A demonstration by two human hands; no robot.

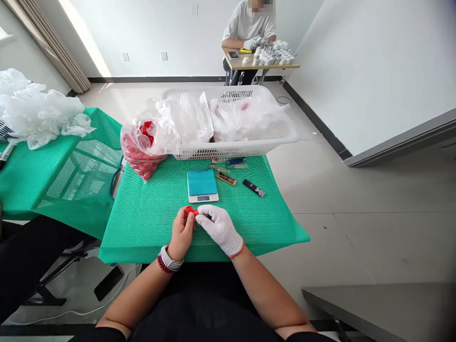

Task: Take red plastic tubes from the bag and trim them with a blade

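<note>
Near the front of the green mesh-covered table, my bare left hand [183,231] is closed around a small red plastic piece [190,209]. My right hand [218,228], in a white knit glove with a red cuff edge, pinches the right side of the red plastic; whether it is one piece or two is too small to tell. Just beyond my hands lies a small scale [202,185] with a blue plate and a lit display. To its right are a black-and-gold strip [226,178] and a black cutter-like tool [253,187].
A white basket [235,149] with plastic bags spans the table's back edge. A clear bag of red pieces [142,152] sits at the back left, pens [236,161] near the basket. A second green table [39,166] stands left; a person [245,28] sits at a far table.
</note>
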